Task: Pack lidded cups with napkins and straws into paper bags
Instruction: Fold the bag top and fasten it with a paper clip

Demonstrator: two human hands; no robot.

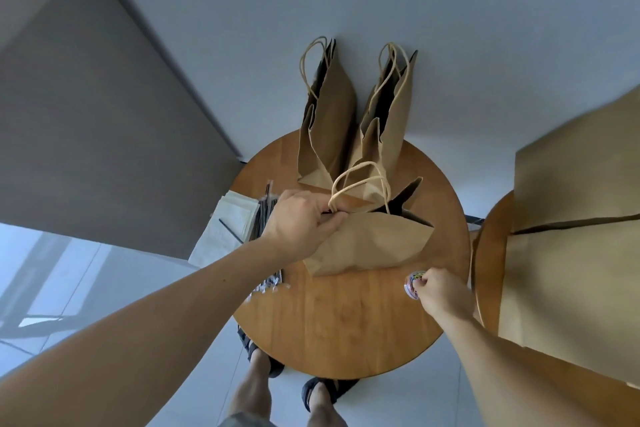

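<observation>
I see my left hand pinched closed on the rim of the nearest brown paper bag with twisted paper handles, which stands tilted near the middle of the round wooden bench, its mouth facing away from me. My right hand is curled closed around a small clear-lidded cup with a colourful top, held just above the bench's right edge, near the bag's lower right corner and outside it. Two more brown paper bags stand upright at the far side of the bench, side by side against the pale wall. On the left edge, partly under my forearm, lie a stack of white paper napkins and a bundle of dark wrapped straws. To the right, a large brown cardboard box sits on a second wooden bench.
</observation>
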